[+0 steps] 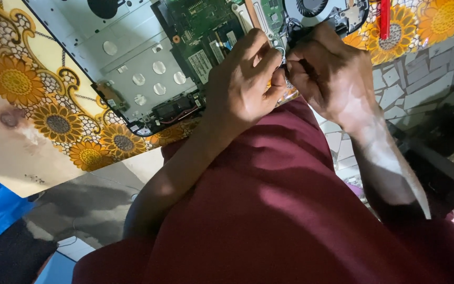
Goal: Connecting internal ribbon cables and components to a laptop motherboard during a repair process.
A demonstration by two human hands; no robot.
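Item one, far left: a sunflower-patterned yellow and orange table covering is lying under the work, worn pale at one corner.

Item two: an opened laptop base with a pale grey metal inner frame is resting on that covering, its green circuit board exposed toward the middle and a round black cooling fan sitting at the upper right.

Item three: our left hand is curling narrow, thumb and forefinger pinching at something small just at the near edge of the board — what it is holding we cannot tell, since the fingers are hiding it.

Item four: our right hand is closing tight beside the left, knuckles touching it, gripping what is looking like a thin dark tool or cable; we cannot say which.

Item five, far right: a red stick-shaped object is lying on the covering near the fan.

Handling note, as we are judging it — we are doing best by keeping the left pinch steady as a brace, working the right hand lightly, and pulling straight rather than twisting near the board.
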